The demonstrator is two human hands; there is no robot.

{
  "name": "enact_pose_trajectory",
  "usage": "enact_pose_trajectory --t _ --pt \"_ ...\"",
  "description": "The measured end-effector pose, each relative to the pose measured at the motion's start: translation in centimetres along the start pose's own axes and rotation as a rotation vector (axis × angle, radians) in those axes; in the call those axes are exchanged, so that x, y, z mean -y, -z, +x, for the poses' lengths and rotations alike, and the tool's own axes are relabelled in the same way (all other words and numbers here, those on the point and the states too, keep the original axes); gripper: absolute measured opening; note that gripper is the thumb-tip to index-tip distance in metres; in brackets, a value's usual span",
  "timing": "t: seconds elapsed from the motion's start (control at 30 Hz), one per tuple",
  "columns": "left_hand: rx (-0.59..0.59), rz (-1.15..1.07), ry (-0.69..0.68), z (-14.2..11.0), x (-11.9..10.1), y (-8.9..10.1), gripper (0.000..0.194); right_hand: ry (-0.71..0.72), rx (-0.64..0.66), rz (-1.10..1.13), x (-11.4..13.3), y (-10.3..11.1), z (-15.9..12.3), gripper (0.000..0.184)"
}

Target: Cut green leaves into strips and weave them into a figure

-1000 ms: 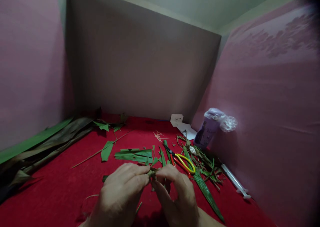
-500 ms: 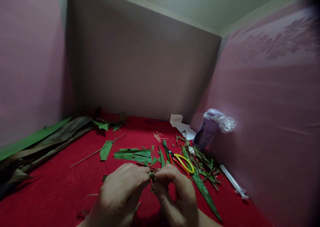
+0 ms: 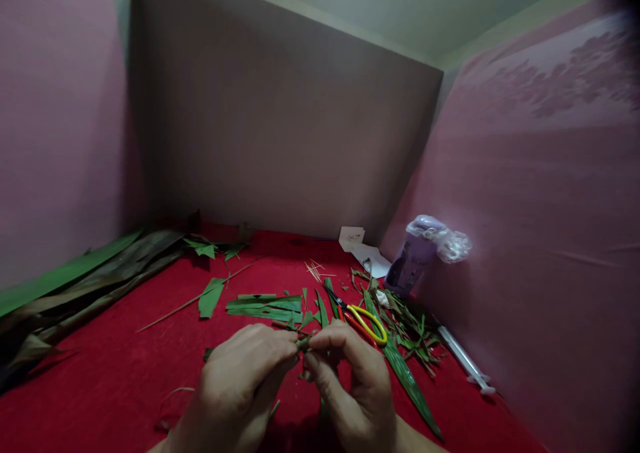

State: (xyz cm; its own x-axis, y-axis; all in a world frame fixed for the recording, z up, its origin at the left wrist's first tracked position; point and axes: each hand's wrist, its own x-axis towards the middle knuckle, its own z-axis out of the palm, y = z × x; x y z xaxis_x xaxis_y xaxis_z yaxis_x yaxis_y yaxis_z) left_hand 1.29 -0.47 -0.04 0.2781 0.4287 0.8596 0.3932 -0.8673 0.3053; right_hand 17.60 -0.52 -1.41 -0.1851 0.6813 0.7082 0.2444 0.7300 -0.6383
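Observation:
A small dark green piece of leaf [image 3: 303, 344] is pinched between the fingertips of both hands, low in the middle of the view. My left hand [image 3: 245, 376] is closed on its left side, the back of the hand facing me. My right hand [image 3: 353, 373] grips its right side between thumb and forefinger. Most of the piece is covered by the fingers, so its full shape is hidden. Just beyond the hands lie cut green leaf strips [image 3: 265, 306] and scissors [image 3: 367, 323] with yellow and red handles.
Toothpicks [image 3: 314, 271] lie scattered farther back. To the right are a long green leaf [image 3: 413, 390], a heap of leaf scraps [image 3: 407, 330], a syringe [image 3: 466, 361], a purple bottle [image 3: 413, 260] and white paper [image 3: 373, 260]. Large leaves [image 3: 95, 276] line the left wall. Red cloth [image 3: 115, 380] covers the surface.
Both hands stay close together on the leaf piece. The right thumb has moved slightly up toward the piece, and the whole view has shifted a little.

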Motion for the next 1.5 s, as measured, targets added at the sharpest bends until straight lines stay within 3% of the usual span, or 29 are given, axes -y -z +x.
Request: enact_pose_trajectory --t 0.5,0.87,1.07,1.3,1.43,1.5 --pt "-0.013 0.108 -0.055 -0.4 0.4 -0.1 0.016 -0.021 0.034 0.022 0.0 0.2 0.2 0.009" --pt "0.071 0.244 -0.042 -1.4 1.2 -0.4 0.017 -0.13 0.048 0.117 -0.3 0.3 0.1 0.007" --pt "0.016 0.241 -0.134 -0.9 1.0 -0.3 0.016 0.011 0.015 0.038 0.2 0.1 0.4 0.011" --pt "0.039 0.303 -0.184 -0.8 0.8 0.1 0.025 0.095 -0.022 0.017 -0.2 -0.1 -0.1 0.014" --pt "0.102 0.369 -0.309 -1.1 0.8 0.7 0.025 0.119 -0.035 0.029 -0.4 0.0 -0.3 0.016" --pt "0.108 0.419 -0.304 -1.2 0.7 1.0 0.029 0.143 -0.037 0.021 -0.3 0.0 -0.3 0.017"
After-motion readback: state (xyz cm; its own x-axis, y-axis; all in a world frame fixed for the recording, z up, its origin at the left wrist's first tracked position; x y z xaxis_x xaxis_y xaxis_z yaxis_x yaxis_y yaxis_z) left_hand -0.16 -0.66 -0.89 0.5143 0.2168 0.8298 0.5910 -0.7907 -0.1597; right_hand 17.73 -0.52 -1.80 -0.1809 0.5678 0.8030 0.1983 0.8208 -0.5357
